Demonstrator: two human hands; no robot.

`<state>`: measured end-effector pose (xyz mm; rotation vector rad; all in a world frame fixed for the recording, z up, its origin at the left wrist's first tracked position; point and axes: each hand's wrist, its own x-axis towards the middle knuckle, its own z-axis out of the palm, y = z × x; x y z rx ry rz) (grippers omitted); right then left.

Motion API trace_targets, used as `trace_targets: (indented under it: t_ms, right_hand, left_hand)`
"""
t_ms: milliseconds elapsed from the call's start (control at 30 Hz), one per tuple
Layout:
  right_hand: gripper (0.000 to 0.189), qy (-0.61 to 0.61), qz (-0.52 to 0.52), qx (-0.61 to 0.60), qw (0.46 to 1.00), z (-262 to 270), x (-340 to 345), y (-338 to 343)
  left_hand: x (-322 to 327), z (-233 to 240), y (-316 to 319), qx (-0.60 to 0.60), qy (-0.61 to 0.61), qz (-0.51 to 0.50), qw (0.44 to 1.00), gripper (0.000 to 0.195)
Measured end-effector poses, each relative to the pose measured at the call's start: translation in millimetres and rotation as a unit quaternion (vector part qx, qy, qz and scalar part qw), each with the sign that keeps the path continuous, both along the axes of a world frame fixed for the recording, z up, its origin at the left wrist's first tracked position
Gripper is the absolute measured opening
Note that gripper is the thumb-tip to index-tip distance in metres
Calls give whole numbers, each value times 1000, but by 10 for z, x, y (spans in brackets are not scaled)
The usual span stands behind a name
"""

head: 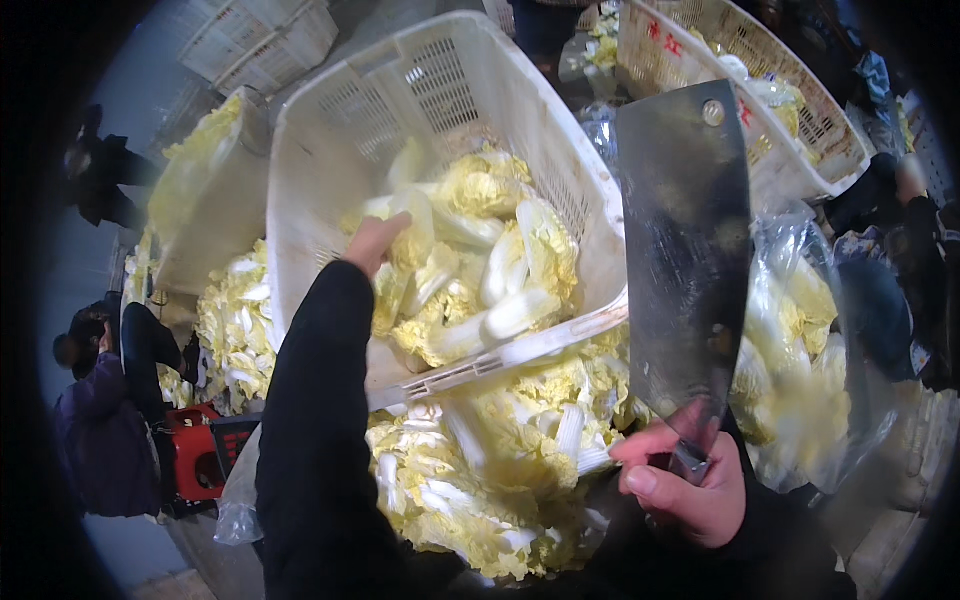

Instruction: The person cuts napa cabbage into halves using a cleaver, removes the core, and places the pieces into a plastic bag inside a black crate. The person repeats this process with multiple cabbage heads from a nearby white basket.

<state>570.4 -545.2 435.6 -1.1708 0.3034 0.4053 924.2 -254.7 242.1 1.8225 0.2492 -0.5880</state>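
My right hand grips the handle of a wide cleaver, its dark blade pointing up and away from me. Inside a large white plastic crate, my left hand is at a pale napa cabbage; its fingers are bent against the leaves, but blur hides whether it holds them. Several more napa cabbages lie in the crate. Between my arms, below the crate's near rim, is a heap of loose yellow and white cabbage leaves.
A clear plastic bag of cabbages stands at the right. Another crate with cabbage is at the upper right. At the left are a tilted crate, more leaves, a red plastic stool or crate and a seated person.
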Motion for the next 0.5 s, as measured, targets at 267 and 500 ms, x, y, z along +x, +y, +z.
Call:
trace_targets:
  t_ms: [267,500]
  right_hand:
    - [56,-135,-60,-157,976,-5,-224,409]
    - [50,-217,-16,-132,967,-3,-383,1048]
  left_hand:
    - [-2826,1657,-34,-269,-182,-54,944,70]
    - [-4090,1789,0,-44,-387,-46,920,69]
